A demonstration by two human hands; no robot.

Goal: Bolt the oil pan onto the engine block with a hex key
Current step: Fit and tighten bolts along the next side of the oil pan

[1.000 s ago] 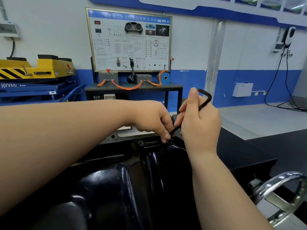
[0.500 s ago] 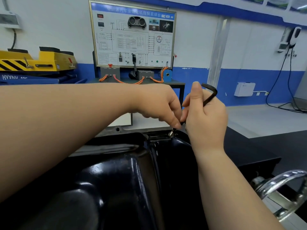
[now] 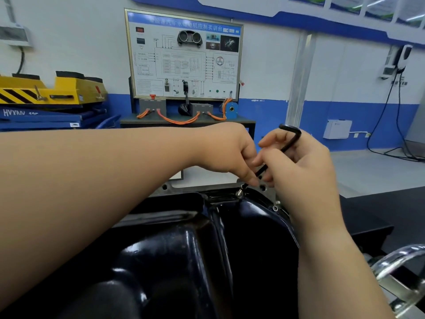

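Two hands meet over the far rim of the oil pan (image 3: 184, 261), and we have both of them on the hex key (image 3: 290, 140). The right hand (image 3: 303, 171) curls its fingers round the slanted black shaft, the short bent end poking up above the knuckles. The left hand (image 3: 230, 153) reaches across, fingers bent downward, fingertips pinching the lower shaft just above the bolt (image 3: 239, 192).

That bolt is silver and stands proud of the pan's flange, not yet down flush. The key's tip points right at its head, though we cannot quite tell whether it sits in the socket.

The pan fills the lower middle of our view: glossy black, pressed into deep ridges, bright highlights along its curves. Its far edge lies on the grey engine block (image 3: 184, 187). A second bolt (image 3: 275, 207) shows on the rim by the right wrist.
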